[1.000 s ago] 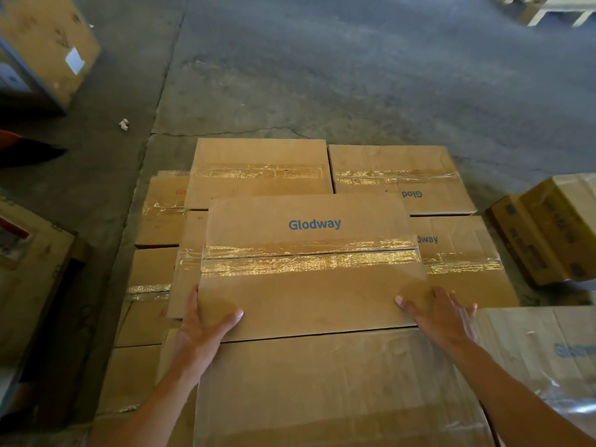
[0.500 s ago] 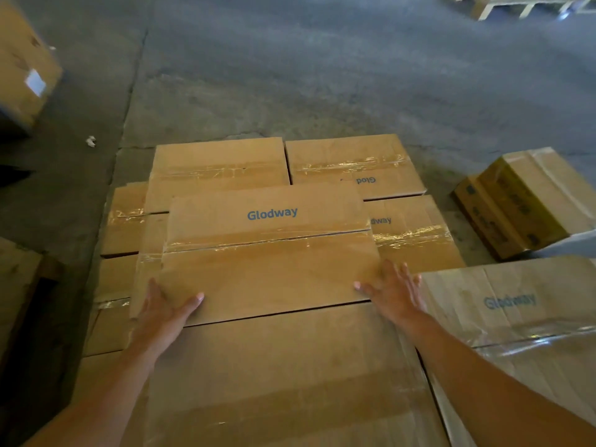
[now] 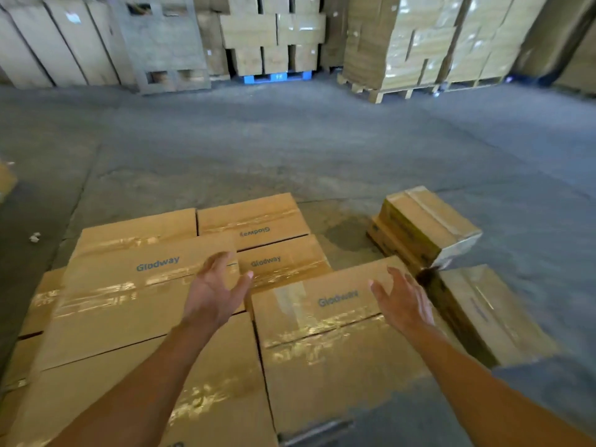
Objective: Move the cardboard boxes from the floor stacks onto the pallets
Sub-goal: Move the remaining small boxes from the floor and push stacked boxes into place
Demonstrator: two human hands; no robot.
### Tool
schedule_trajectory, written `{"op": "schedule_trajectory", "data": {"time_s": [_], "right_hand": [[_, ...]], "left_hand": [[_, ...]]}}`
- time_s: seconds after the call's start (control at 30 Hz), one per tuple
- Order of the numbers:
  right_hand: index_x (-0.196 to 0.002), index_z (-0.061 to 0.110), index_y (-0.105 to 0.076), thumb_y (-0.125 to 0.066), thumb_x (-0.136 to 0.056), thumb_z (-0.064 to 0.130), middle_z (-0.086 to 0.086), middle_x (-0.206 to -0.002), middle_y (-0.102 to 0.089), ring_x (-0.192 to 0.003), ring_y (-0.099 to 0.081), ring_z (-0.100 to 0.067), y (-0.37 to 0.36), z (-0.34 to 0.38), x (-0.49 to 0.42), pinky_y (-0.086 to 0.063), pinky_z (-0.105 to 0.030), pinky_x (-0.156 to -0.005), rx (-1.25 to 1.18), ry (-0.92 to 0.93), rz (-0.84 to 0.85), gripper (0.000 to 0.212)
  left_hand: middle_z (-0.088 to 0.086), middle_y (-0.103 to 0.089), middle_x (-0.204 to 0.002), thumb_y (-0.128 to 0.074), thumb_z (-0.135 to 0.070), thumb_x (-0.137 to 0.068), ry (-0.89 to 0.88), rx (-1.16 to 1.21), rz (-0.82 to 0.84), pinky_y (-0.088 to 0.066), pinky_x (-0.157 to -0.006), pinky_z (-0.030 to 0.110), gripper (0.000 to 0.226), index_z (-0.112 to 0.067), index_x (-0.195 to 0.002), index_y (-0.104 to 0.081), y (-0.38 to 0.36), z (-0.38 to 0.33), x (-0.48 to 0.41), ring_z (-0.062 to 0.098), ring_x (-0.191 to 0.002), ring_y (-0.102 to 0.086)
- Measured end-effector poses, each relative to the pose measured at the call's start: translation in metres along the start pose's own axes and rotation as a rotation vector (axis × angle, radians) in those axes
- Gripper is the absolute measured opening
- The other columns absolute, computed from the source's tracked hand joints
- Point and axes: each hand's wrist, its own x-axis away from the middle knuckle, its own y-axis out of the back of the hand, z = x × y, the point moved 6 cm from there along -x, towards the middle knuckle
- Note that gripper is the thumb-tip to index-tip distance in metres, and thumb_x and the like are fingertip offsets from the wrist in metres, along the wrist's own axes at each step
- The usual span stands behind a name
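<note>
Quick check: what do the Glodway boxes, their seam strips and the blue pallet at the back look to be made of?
Glodway box: brown cardboard, matte, by its flat fold seams and printed logo. Seam strip: likely clear plastic packing tape, glossy, since it glints over the flap joint. Blue pallet: possibly plastic, given its even blue colour, though too far away to be sure.

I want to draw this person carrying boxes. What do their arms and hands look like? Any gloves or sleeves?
No gloves: the left hand and the right hand are both bare. No rings, watch or bracelets show on the fingers or wrists. Both forearms are bare too, with no sleeves reaching into view, so draw plain arms and five uncovered fingers on each hand.
</note>
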Motion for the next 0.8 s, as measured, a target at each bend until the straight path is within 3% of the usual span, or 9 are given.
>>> {"op": "schedule_trajectory", "data": {"time_s": [0.17, 0.3, 0.37, 0.53, 0.7, 0.8], "right_hand": [[-0.134, 0.023, -0.053, -0.046, -0.094, 0.060, -0.013, -0.135, -0.058, -0.117, -0.058, -0.034, 0.131, -0.132, 0.011, -0.048, -0.043, -0.094, -0.048, -0.080, -0.099, 0.055], [-0.147, 0.024, -0.043, -0.047, -0.098, 0.058, -0.009, -0.149, -0.049, -0.130, -0.051, -0.030, 0.209, -0.237, 0.024, -0.045, -0.043, -0.100, -0.031, -0.209, -0.193, 0.060], [-0.148, 0.023, -0.043, -0.048, -0.096, 0.060, -0.010, -0.149, -0.049, -0.131, -0.051, -0.030, 0.231, -0.284, 0.030, -0.044, -0.042, -0.103, -0.062, -0.275, -0.229, 0.064], [-0.149, 0.022, -0.041, -0.048, -0.096, 0.061, -0.008, -0.150, -0.048, -0.132, -0.049, -0.029, 0.253, -0.375, 0.036, -0.043, -0.041, -0.104, -0.147, -0.443, -0.289, 0.066], [-0.145, 0.023, -0.044, -0.050, -0.095, 0.060, -0.007, -0.144, -0.052, -0.129, -0.050, -0.028, 0.246, -0.449, -0.001, -0.042, -0.039, -0.103, -0.169, -0.555, -0.262, 0.061], [-0.147, 0.024, -0.042, -0.049, -0.095, 0.060, -0.007, -0.146, -0.051, -0.131, -0.049, -0.028, 0.233, -0.494, -0.049, -0.040, -0.038, -0.104, -0.176, -0.617, -0.215, 0.064]], "left_hand": [[0.008, -0.055, -0.143, -0.040, -0.071, -0.076, -0.161, 0.031, 0.082, -0.041, -0.103, 0.037, 0.087, -0.013, -0.140, -0.054, -0.075, -0.177, 0.028, 0.032, -0.127, -0.053], [0.008, -0.052, -0.147, -0.061, -0.050, -0.091, -0.291, 0.075, 0.183, -0.038, -0.105, 0.033, 0.065, -0.015, -0.145, -0.050, -0.145, -0.304, 0.045, 0.028, -0.132, -0.050], [0.008, -0.049, -0.150, -0.063, -0.045, -0.093, -0.376, 0.094, 0.249, -0.036, -0.108, 0.033, 0.064, -0.013, -0.146, -0.048, -0.181, -0.359, 0.053, 0.025, -0.135, -0.047], [0.008, -0.053, -0.145, -0.065, -0.046, -0.091, -0.571, 0.083, 0.343, -0.036, -0.109, 0.031, 0.065, -0.008, -0.142, -0.053, -0.264, -0.462, 0.056, 0.023, -0.133, -0.049], [0.011, -0.059, -0.137, -0.072, -0.037, -0.088, -0.626, 0.096, 0.449, -0.040, -0.103, 0.031, 0.059, -0.005, -0.135, -0.057, -0.359, -0.524, 0.041, 0.026, -0.125, -0.055], [0.010, -0.058, -0.139, -0.064, -0.051, -0.084, -0.609, 0.085, 0.528, -0.042, -0.104, 0.034, 0.070, -0.006, -0.137, -0.056, -0.431, -0.546, 0.012, 0.026, -0.126, -0.054]]}}
